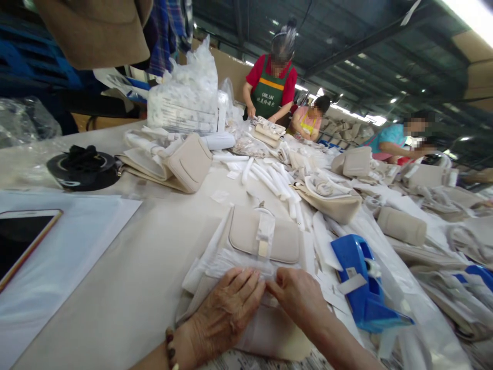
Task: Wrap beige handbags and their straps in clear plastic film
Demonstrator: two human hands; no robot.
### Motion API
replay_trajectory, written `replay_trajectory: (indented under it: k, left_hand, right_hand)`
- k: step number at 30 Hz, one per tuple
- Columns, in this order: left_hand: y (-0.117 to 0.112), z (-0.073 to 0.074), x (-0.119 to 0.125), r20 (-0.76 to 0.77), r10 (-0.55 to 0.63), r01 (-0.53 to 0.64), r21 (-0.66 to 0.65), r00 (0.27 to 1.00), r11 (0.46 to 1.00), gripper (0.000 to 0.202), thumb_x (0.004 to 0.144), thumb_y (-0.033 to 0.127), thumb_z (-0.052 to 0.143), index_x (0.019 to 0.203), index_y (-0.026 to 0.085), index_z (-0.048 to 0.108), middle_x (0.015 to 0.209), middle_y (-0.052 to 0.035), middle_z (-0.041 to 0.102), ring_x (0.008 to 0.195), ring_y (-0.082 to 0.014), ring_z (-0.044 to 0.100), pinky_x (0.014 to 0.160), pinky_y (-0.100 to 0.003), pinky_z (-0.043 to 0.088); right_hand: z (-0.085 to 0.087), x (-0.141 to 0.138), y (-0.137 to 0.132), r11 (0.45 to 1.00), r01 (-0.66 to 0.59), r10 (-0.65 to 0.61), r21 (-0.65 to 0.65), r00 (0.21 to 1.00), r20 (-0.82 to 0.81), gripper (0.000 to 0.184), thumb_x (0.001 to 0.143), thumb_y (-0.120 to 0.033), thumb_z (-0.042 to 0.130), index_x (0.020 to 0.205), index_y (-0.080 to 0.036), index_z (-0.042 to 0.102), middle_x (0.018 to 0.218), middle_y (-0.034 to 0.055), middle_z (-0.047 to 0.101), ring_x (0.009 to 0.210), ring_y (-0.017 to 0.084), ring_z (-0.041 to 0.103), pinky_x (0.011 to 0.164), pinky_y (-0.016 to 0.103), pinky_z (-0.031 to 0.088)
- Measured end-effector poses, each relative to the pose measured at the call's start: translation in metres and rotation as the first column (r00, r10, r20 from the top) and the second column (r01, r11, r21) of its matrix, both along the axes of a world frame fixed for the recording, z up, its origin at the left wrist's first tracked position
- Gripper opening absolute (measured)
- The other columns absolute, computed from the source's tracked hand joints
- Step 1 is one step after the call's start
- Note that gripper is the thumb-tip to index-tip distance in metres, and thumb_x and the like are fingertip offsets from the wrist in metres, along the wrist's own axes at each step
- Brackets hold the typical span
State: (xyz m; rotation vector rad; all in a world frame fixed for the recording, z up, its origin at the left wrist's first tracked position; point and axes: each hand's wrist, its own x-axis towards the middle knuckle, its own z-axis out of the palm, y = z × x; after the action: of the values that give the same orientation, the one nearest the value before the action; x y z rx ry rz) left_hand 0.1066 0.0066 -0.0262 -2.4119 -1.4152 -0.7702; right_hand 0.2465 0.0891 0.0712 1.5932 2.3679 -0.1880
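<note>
A beige handbag (265, 231) lies before me, its front pocket flap facing up and a clear strip over the metal clasp (263, 247). Thin white wrapping (234, 261) crosses the bag below that flap. My left hand (227, 306) rests flat on the wrapping, fingers stretched out together and pointing right. Close to its fingertips, my right hand (298, 295) has curled fingers, with thumb and forefinger pinched at the wrapping's edge. What lies under both palms is hidden.
A blue tape dispenser (360, 282) stands at right, near white foam tubes (273, 180). Left are a phone (23, 241) on plastic sheets, a black tape roll (82, 167) and another beige bag (188, 162). Bags crowd the right side; several co-workers, one in a green apron (269, 95), work beyond.
</note>
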Motion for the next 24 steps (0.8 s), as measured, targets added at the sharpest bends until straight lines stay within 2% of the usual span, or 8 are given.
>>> replay_trajectory:
  k: [6,10,15,19,22,24]
  left_hand:
    - [0.001,0.002,-0.002,-0.063,0.022,-0.021,0.010,0.998,1.000,0.040,0.088,0.014,0.042,0.127,0.012,0.046,0.129,-0.0085,0.053,0.120,-0.0230,0.045,0.102,-0.039,0.031]
    - [0.002,0.011,-0.002,-0.055,0.021,-0.017,0.070,0.998,0.997,0.036,0.089,0.019,0.042,0.124,0.011,0.050,0.124,-0.0081,0.057,0.115,-0.0219,0.048,0.099,-0.036,0.033]
    - [0.004,0.015,-0.001,-0.037,0.019,-0.014,0.132,0.999,0.991,0.033,0.090,0.019,0.041,0.119,0.011,0.054,0.118,-0.0089,0.061,0.112,-0.0215,0.050,0.096,-0.037,0.037]
    - [0.004,0.016,-0.001,-0.034,0.016,-0.010,0.168,0.999,0.986,0.031,0.091,0.019,0.040,0.117,0.011,0.055,0.115,-0.0086,0.062,0.110,-0.0210,0.052,0.093,-0.036,0.040]
    - [0.005,0.017,-0.001,-0.023,0.014,-0.010,0.176,1.000,0.984,0.031,0.091,0.020,0.040,0.117,0.012,0.055,0.116,-0.0074,0.062,0.108,-0.0210,0.052,0.091,-0.036,0.041]
    - [0.005,0.017,-0.001,-0.023,0.012,-0.008,0.177,1.000,0.984,0.032,0.090,0.021,0.041,0.118,0.012,0.054,0.117,-0.0073,0.061,0.109,-0.0214,0.052,0.092,-0.036,0.041]
  right_hand:
    - [0.006,0.011,-0.002,0.999,-0.013,0.010,-0.033,0.998,-0.066,0.017,0.081,-0.027,0.053,0.076,-0.018,0.067,0.081,0.0097,0.071,0.080,0.024,0.066,0.061,0.027,0.038]
    - [0.006,0.015,-0.003,0.998,0.067,-0.068,-0.016,0.991,-0.118,0.011,0.075,-0.026,0.059,0.077,-0.016,0.065,0.083,0.0108,0.071,0.082,0.026,0.066,0.062,0.028,0.040]
    - [0.007,0.014,-0.002,0.988,0.154,-0.147,0.026,0.976,-0.162,0.034,0.067,-0.027,0.066,0.097,-0.012,0.058,0.088,0.0145,0.069,0.086,0.029,0.065,0.063,0.029,0.041]
    - [0.014,0.028,0.003,0.983,0.182,-0.172,0.038,0.968,-0.180,0.032,0.064,-0.033,0.067,0.090,-0.016,0.058,0.089,0.0140,0.069,0.085,0.031,0.064,0.061,0.031,0.038]
    - [0.014,0.042,-0.001,0.980,0.199,-0.188,0.032,0.960,-0.208,0.022,0.066,-0.031,0.064,0.082,-0.018,0.057,0.083,0.0079,0.068,0.078,0.026,0.063,0.057,0.028,0.035]
    - [0.005,0.048,-0.011,0.982,0.137,-0.099,0.131,0.959,-0.265,0.009,0.073,-0.023,0.057,0.080,-0.019,0.056,0.078,0.0045,0.067,0.075,0.021,0.062,0.059,0.028,0.036]
